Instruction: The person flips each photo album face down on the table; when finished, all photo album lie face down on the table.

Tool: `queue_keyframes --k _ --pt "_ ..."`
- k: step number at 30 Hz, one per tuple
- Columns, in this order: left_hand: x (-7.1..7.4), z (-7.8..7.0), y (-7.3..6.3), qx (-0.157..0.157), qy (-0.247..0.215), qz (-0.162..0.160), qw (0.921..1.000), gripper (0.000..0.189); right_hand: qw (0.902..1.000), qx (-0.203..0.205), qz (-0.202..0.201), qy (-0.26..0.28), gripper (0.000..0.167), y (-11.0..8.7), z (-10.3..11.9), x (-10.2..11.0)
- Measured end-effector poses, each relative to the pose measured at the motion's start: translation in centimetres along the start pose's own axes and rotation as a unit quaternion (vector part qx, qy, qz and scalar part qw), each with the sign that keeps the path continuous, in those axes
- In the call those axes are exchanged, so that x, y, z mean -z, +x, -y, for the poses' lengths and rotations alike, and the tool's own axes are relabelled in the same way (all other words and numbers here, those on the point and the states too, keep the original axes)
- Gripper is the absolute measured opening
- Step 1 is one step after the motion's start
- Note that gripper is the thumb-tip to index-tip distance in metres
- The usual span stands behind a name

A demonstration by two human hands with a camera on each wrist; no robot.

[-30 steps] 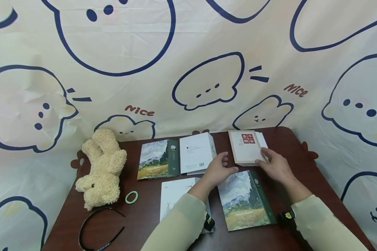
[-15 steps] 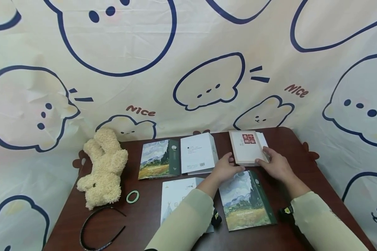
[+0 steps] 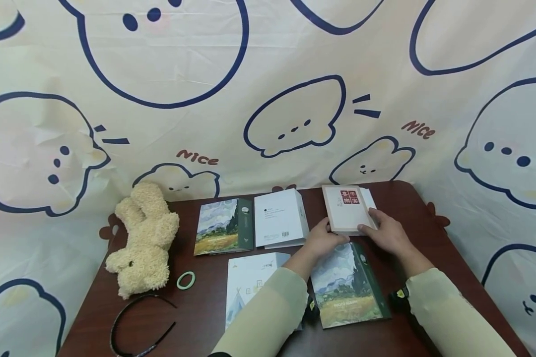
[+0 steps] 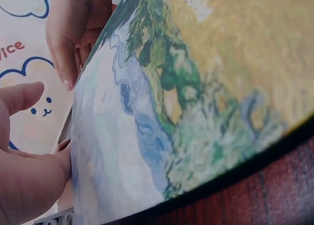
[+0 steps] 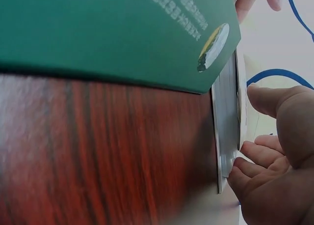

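A white book (image 3: 345,208) with a red block of characters lies near the back right of the table. My right hand (image 3: 389,235) holds its near right corner, thumb over the cover and fingers at the side. In the right wrist view, my right fingers (image 5: 257,166) meet the edge of the book. My left hand (image 3: 320,243) is at the near left corner, fingers loosely bent beside the left edge and thumb stretched along the front edge. Just below both hands lies a photo album (image 3: 347,290) with a painted landscape and a green spine.
Left of the hands are a second landscape album (image 3: 219,225), a white book (image 3: 279,218) showing a barcode and a pale book (image 3: 245,277) partly under the left sleeve. Farther left lie a cream plush toy (image 3: 145,243), a green ring (image 3: 186,280) and a black headband (image 3: 120,322).
My left hand has moved right, up to the near left corner of the white book. My right hand stays at the right corner. The book has hardly moved.
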State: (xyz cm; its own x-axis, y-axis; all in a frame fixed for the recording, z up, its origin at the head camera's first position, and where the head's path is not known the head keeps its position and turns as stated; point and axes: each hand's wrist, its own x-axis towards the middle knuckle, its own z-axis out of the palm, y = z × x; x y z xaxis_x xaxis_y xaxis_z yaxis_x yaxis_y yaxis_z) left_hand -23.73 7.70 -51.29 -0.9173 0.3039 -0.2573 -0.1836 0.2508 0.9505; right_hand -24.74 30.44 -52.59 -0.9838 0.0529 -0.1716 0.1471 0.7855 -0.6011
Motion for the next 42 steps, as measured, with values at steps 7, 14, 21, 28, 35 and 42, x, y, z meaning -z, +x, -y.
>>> queue_keyframes --k 7,14,21,28,35,42 --pt "0.2 0.1 -0.1 -0.004 -0.034 -0.004 0.9994 0.06 1.0 0.001 -0.002 0.005 0.087 0.5 0.1 -0.2" --pt "0.5 0.6 -0.1 0.005 -0.066 -0.016 0.9977 0.069 0.9998 -0.002 0.0 0.021 0.084 0.3 0.8 -0.7" --pt "1.0 0.6 -0.5 0.0 -0.093 -0.012 0.9956 0.069 0.9994 0.01 -0.003 0.032 0.082 0.1 1.1 -1.2" --pt "1.2 0.5 -1.0 0.007 -0.123 -0.009 0.9924 0.07 0.9991 0.02 -0.002 0.036 0.08 -0.1 1.2 -1.5" --pt "1.4 0.3 -1.6 0.01 -0.122 -0.013 0.9924 0.071 0.9991 0.024 0.01 0.033 0.08 -0.4 1.4 -1.2" --pt "1.7 0.3 -2.0 0.0 -0.117 -0.013 0.993 0.072 0.9988 0.024 0.019 0.037 0.079 -0.7 1.9 -0.7"
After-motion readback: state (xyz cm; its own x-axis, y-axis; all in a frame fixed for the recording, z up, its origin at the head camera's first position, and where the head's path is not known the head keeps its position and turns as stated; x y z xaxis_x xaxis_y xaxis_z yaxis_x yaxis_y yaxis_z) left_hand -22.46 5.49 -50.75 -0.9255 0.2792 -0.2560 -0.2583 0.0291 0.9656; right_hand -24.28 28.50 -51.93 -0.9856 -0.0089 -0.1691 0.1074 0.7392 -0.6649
